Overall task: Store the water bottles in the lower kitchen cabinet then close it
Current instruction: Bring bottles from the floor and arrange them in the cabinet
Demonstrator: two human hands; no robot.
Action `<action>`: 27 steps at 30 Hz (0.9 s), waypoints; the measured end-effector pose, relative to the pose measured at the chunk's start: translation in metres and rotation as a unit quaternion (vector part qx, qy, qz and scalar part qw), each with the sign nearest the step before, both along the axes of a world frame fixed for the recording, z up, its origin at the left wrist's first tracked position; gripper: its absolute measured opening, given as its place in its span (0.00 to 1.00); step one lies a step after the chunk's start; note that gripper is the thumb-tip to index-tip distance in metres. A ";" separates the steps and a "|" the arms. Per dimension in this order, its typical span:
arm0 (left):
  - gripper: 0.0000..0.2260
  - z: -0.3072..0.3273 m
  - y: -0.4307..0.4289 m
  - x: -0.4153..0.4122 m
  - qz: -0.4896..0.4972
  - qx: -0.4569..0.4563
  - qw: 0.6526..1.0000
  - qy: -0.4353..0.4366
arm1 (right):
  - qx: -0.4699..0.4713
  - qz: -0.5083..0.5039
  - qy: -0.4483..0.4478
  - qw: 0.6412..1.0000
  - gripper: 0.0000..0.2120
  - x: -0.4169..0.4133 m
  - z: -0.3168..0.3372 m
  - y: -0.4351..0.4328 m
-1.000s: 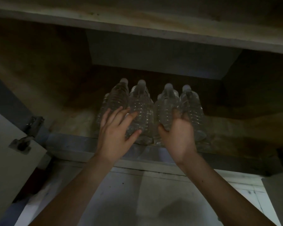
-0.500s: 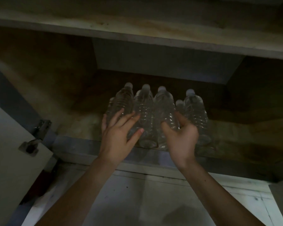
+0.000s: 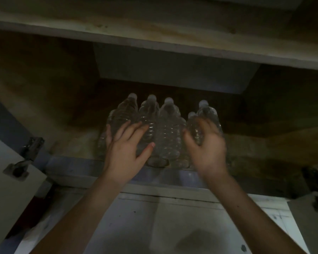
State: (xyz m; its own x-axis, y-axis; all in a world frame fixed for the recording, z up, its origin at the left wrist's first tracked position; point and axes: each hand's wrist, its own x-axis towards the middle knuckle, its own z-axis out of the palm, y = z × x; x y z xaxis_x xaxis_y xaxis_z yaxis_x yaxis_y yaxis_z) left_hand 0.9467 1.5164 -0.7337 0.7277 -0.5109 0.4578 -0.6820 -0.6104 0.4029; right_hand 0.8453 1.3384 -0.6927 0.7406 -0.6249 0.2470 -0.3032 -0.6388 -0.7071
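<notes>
clear plastic water bottles [image 3: 168, 132] stand upright in a tight cluster at the front of the cabinet floor [image 3: 255, 153], just behind the bluish front sill [image 3: 77, 166]. 5 pale caps show: 3 in a row at the back left, 1 at the back right, and 1 lower cap just in front of that one. the bottles touch one another side by side. the light is too dim to count any that sit behind the hands.

the left hand [image 3: 126, 149] lies flat against the 2 leftmost bottles. its fingers [image 3: 134, 131] are straight and spread, the thumb reaches out to the right against the next bottle, and it clasps nothing. the right hand [image 3: 208, 145] is blurred, yet its thumb and curled fingers wrap round the front right bottle [image 3: 192, 122], the one with the lower cap, grasping it from both sides.

both cabinet doors are swung open. the left door [image 3: 6, 189] is a pale panel with a metal hinge [image 3: 23, 164] at its inner edge. only a corner of the right door [image 3: 308, 220] shows, with a dark hinge [image 3: 314, 180] above it. a worn wooden board [image 3: 154, 37] spans the top of the opening. below the sill lies a white tiled floor [image 3: 173, 226] with a dark stain [image 3: 195, 241].
</notes>
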 end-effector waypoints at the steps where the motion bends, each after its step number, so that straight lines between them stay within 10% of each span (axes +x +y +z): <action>1: 0.25 0.003 -0.003 0.000 -0.003 -0.003 1.000 0.002 | -0.013 -0.024 0.005 1.000 0.22 -0.003 0.004 -0.014; 27: 0.28 0.000 -0.012 0.004 -0.048 0.084 0.995 -0.013 | 0.261 -0.058 -0.108 0.957 0.11 -0.006 -0.029 -0.020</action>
